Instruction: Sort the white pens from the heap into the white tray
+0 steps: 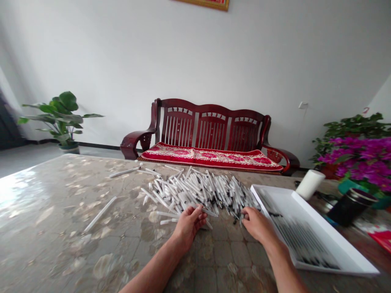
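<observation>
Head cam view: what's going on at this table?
A person is working with both bare hands at a stone-patterned table. The left hand lies open on the near edge of a large loose pile of white pen-like tubes with dark tips. The right hand is at the pile's right edge, its fingers at the tubes, beside a white tray that holds rows of similar tubes, blurred in this view.

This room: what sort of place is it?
Probably a home sitting room used as a workspace: a dark red wooden bench with a red floral cushion, a green leafy potted plant, and a stone-topped table heaped with white plastic pens.
</observation>
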Available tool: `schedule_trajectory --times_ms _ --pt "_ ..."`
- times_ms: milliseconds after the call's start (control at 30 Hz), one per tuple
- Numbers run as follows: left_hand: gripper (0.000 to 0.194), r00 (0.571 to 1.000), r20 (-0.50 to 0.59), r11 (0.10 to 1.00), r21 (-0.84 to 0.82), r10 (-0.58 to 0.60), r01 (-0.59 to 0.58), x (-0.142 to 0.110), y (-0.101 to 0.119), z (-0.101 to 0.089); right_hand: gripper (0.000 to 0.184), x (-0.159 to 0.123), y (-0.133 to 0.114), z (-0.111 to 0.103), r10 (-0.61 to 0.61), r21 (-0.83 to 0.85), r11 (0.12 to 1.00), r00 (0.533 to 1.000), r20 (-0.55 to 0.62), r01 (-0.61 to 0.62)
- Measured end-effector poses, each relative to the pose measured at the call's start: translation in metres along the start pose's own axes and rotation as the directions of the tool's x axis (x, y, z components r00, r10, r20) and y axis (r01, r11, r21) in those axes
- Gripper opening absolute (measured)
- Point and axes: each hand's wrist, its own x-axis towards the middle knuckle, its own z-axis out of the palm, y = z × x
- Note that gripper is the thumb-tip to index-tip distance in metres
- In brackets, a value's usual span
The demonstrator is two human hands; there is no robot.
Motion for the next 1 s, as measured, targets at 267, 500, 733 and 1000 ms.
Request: schedule_trajectory --times_ms 267,500,733,1000 --pt "0.015 1.000 0.017 1.000 -0.001 0.019 -0.019 0.000 -0.001 -0.001 0.023 -0.003 -0.014 -0.006 0.027 0.068 0.997 0.999 -0.024 -0.025" --pt "0.022 0.998 0.023 0.999 0.000 0.053 -0.053 0.001 -0.003 -0.004 0.025 -0.004 -0.025 0.000 -0.087 0.219 0.969 0.986 -0.144 0.117" --pt "0.038 0.988 0.032 0.989 0.012 0.148 -0.149 0.004 -0.004 -0.006 0.026 -0.007 -0.045 0.006 -0.244 0.520 0.775 0.930 -0.276 0.358" --pt "0.036 0.990 0.021 0.989 -0.040 0.143 -0.142 0.005 -0.005 -0.006 0.027 -0.015 -0.069 0.020 0.074 0.965 0.255 0.994 -0.087 0.065"
